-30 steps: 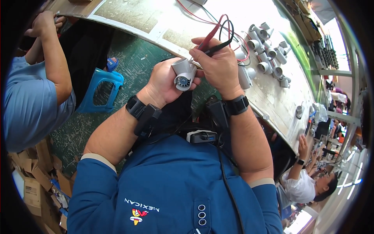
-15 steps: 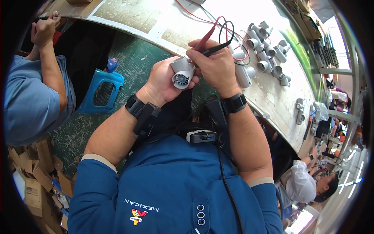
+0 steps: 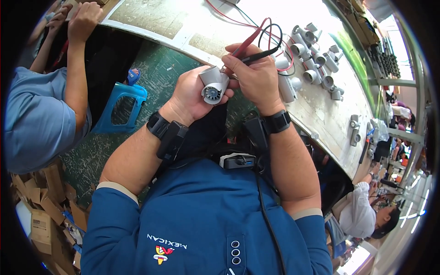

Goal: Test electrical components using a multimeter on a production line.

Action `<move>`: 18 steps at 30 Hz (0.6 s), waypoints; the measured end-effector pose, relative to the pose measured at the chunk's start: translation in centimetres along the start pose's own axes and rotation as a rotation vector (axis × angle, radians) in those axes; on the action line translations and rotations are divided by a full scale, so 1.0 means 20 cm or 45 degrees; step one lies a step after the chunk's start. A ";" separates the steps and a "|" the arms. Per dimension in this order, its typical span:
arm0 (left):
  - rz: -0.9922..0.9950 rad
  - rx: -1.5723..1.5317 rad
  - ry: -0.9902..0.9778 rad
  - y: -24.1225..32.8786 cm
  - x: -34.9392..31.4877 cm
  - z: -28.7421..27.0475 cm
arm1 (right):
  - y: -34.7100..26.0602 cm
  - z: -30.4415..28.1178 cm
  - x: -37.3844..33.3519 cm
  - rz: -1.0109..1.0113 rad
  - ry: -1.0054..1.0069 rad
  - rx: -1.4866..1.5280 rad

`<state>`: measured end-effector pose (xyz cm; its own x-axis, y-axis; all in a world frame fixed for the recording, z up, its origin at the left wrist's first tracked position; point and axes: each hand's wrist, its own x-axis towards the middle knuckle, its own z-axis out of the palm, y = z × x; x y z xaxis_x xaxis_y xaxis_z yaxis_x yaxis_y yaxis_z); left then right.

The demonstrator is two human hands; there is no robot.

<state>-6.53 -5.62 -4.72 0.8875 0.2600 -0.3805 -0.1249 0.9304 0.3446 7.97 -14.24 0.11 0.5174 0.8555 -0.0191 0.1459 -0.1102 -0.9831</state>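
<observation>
My left hand [image 3: 189,95] is closed around a light grey plastic pipe-shaped housing [image 3: 215,79] with a small bladed fan [image 3: 212,94] set in its lower opening. Pinched in my right hand [image 3: 257,85] are a red test probe [image 3: 248,40] and a black test probe [image 3: 261,55]. The probes point down toward the housing's upper right side, where my fingers hide most of the contact; I cannot tell exactly what the tips touch. Leads loop from the probes back over the workbench [image 3: 156,24].
Several similar grey housings [image 3: 310,76] lie on the bench to the right. A blue plastic stool [image 3: 141,95] stands at left beside a co-worker in a blue shirt [image 3: 41,117]. Cardboard boxes [image 3: 40,227] are heaped at lower left. Another person in white [image 3: 357,213] sits at far right.
My right hand and the probes have shifted slightly to the right. The housing remains in my left hand, nearly unmoved. At left, the co-worker's hands have moved up and to the right.
</observation>
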 end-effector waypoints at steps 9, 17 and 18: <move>0.000 0.023 0.026 0.01 -0.01 0.01 | -0.01 -0.01 -0.01 -0.113 0.118 -0.313; 0.016 0.028 -0.013 0.00 -0.01 0.00 | 0.00 -0.02 0.01 -0.106 0.145 -0.272; 0.016 0.027 -0.013 0.00 -0.01 0.00 | 0.01 -0.02 0.01 -0.103 0.158 -0.190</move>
<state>-6.69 -5.65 -4.66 0.8903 0.2687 -0.3676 -0.1264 0.9214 0.3674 8.47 -14.35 -0.07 0.5973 0.7969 0.0902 0.3099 -0.1256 -0.9424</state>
